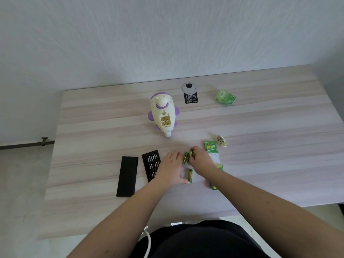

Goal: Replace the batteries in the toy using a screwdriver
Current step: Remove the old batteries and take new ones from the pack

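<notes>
On the table, the toy lies with its battery compartment open. Nearer the person than the toy, the right hand pinches a battery beside another battery; the left hand lies flat left of them. The bit case sits left of the left hand.

table pale wood-grain | toy | batteries | battery pack | bit case (open) | black lid | green wrapper
</notes>
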{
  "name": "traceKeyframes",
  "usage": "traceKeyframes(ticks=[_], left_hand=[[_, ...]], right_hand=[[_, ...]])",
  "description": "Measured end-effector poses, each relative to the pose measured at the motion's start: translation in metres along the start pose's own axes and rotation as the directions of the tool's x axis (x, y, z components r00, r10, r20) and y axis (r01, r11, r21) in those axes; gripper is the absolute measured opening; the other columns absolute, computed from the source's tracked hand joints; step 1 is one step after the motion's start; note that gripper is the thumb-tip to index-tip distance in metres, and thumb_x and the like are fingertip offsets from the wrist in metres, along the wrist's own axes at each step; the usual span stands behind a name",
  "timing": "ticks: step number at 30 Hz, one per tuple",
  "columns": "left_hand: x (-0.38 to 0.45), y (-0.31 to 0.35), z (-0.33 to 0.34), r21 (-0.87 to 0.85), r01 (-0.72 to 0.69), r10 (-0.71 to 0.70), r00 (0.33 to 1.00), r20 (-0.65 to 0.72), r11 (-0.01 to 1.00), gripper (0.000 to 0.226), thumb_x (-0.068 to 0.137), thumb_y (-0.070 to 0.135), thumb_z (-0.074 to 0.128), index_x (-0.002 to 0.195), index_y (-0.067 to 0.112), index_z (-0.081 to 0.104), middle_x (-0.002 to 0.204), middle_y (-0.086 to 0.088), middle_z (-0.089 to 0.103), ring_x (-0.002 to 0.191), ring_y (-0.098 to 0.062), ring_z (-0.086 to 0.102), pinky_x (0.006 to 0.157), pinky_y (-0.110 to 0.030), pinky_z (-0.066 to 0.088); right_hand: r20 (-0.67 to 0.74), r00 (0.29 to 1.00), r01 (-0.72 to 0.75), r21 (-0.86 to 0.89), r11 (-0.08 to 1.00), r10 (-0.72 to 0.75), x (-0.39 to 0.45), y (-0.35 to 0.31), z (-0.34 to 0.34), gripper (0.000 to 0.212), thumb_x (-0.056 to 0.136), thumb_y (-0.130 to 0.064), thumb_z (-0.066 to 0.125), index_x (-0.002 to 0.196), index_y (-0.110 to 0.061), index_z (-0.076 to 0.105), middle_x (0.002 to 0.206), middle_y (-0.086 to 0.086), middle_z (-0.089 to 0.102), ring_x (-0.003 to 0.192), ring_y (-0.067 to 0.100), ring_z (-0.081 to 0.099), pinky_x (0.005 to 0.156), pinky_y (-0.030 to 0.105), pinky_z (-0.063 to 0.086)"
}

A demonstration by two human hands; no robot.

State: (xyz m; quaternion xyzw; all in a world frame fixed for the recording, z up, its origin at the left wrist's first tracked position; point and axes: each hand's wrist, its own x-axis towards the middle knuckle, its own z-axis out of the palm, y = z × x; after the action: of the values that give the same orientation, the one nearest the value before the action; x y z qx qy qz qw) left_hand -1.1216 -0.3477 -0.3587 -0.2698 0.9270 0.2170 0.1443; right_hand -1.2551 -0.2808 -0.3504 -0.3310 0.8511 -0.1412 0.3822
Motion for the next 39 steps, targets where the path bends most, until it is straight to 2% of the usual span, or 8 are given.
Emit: traceKeyframes(ticks=[6,12,16,18,22,26,32,39], left_hand=[[0.0,0.006,-0.001,0.068,0.023,-0.022,1.0,-0.017,0.997,0.108,0.059,0.06,0.078,0.144,0.016,0.028,0.134,-0.004,0.038,0.117,-0.025,0.041,0.098,-0.036,0.036],[0.005,0.006,-0.007,0.094,0.0,0.0,1.0,-0.006,0.996,0.104,0.066,0.051,0.08,0.148,0.021,0.025,0.143,-0.003,0.034,0.124,-0.025,0.039,0.1,-0.036,0.034],[0.013,0.002,-0.014,0.094,-0.032,0.032,0.999,0.002,0.995,0.096,0.072,0.043,0.078,0.15,0.024,0.024,0.146,0.0,0.034,0.129,-0.023,0.037,0.103,-0.035,0.033],[0.018,0.001,-0.017,0.096,-0.043,0.042,0.999,0.013,0.994,0.092,0.077,0.037,0.076,0.151,0.025,0.022,0.146,0.001,0.034,0.131,-0.023,0.035,0.104,-0.036,0.033],[0.025,0.003,-0.019,0.112,-0.078,0.075,0.997,0.03,0.991,0.074,0.082,0.032,0.07,0.145,0.027,0.033,0.142,0.003,0.039,0.13,-0.021,0.037,0.104,-0.037,0.034],[0.03,0.005,-0.019,0.112,-0.101,0.101,0.995,0.012,0.988,0.052,0.087,0.027,0.061,0.136,0.027,0.045,0.137,0.006,0.044,0.127,-0.02,0.039,0.1,-0.036,0.037],[0.035,0.008,-0.017,0.098,-0.103,0.098,0.994,0.05,0.99,0.043,0.084,0.007,0.059,0.125,0.018,0.051,0.128,-0.003,0.047,0.119,-0.025,0.046,0.091,-0.034,0.037],[0.027,0.003,-0.015,0.217,-0.105,0.107,0.994,0.004,0.97,0.042,0.081,0.026,0.065,0.12,0.019,0.054,0.122,0.001,0.051,0.119,-0.021,0.043,0.097,-0.032,0.031]], right_hand=[[0.055,0.998,-0.002,0.069,0.998,-0.002,-0.002,0.0,-0.005,0.04,0.088,-0.008,0.045,0.128,-0.011,0.05,0.113,0.014,0.062,0.099,0.029,0.058,0.072,0.028,0.04],[0.168,0.985,0.017,0.029,0.999,-0.022,-0.006,-0.002,-0.01,0.054,0.089,-0.008,0.046,0.141,-0.013,0.033,0.132,0.016,0.043,0.116,0.03,0.049,0.086,0.029,0.04],[0.203,0.978,0.049,-0.051,0.997,-0.038,-0.008,0.003,-0.014,0.066,0.088,0.001,0.048,0.146,-0.019,0.024,0.133,0.02,0.038,0.106,0.03,0.055,0.085,0.032,0.047],[0.194,0.98,0.066,-0.086,0.994,-0.048,-0.01,0.003,-0.017,0.064,0.088,-0.002,0.053,0.145,-0.019,0.028,0.133,0.019,0.039,0.099,0.029,0.059,0.085,0.032,0.048],[0.142,0.989,0.071,-0.154,0.986,-0.049,-0.018,0.003,-0.016,0.06,0.088,-0.018,0.066,0.14,-0.013,0.036,0.136,0.014,0.042,0.11,0.027,0.056,0.089,0.03,0.043],[0.117,0.993,0.039,-0.203,0.978,-0.015,-0.028,0.008,-0.006,0.059,0.085,-0.025,0.071,0.133,-0.013,0.039,0.131,0.014,0.043,0.099,0.028,0.061,0.084,0.034,0.046],[0.093,0.995,-0.003,-0.164,0.987,0.018,-0.037,0.007,0.007,0.053,0.081,-0.029,0.075,0.12,-0.008,0.045,0.119,0.012,0.05,0.101,0.027,0.057,0.079,0.03,0.042],[0.058,0.998,-0.025,-0.179,0.983,0.036,-0.031,0.003,0.012,0.038,0.083,-0.024,0.07,0.109,-0.009,0.046,0.115,0.011,0.054,0.099,0.026,0.055,0.072,0.028,0.037]])
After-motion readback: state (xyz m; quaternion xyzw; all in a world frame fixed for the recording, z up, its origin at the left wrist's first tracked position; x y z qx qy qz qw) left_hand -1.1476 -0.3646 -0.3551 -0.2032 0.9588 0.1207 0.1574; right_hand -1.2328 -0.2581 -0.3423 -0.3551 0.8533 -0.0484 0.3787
